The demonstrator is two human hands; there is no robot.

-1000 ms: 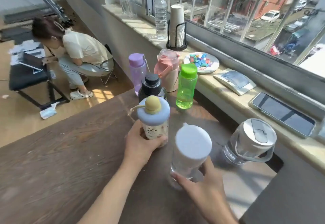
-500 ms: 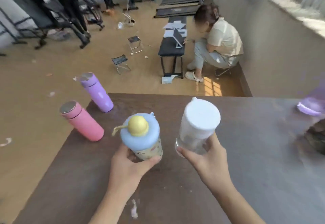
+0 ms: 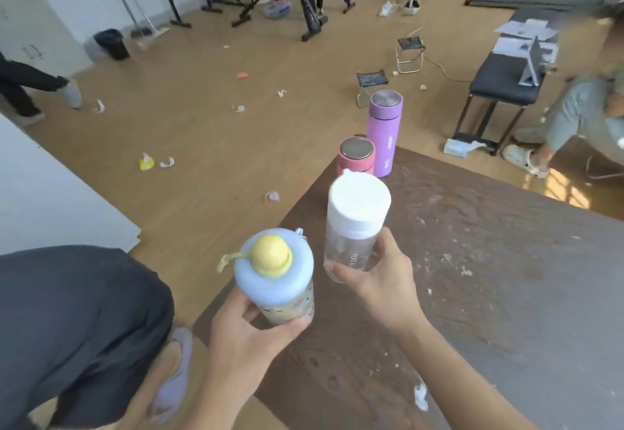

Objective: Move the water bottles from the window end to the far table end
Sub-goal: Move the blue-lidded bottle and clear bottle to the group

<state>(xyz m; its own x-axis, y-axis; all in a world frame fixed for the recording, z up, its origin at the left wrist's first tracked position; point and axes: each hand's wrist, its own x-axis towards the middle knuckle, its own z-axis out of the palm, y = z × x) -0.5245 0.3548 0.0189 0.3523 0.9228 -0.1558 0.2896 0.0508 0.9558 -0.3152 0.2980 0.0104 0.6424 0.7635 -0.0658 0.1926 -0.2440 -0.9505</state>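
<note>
My left hand (image 3: pixel 248 338) grips a small patterned bottle with a blue lid and yellow knob (image 3: pixel 275 274), held over the left edge of the dark wooden table (image 3: pixel 472 277). My right hand (image 3: pixel 381 281) holds a clear bottle with a white cap (image 3: pixel 354 223) above the table, just beyond the left one. At the table's far corner a pink flask (image 3: pixel 356 157) and a taller purple flask (image 3: pixel 385 135) stand upright side by side, both with steel tops. The clear bottle is close in front of the pink flask.
The table surface carries white flecks and a paper scrap (image 3: pixel 420 399). My dark trousers and slipper (image 3: pixel 172 372) are at lower left. A seated person (image 3: pixel 580 115) and a black bench (image 3: pixel 503 81) are at right. Litter, small stools and exercise gear lie across the wooden floor.
The view swung from the window end to the far table corner. Both hands carried their bottles along, and now sit near the pink and purple flasks.
</note>
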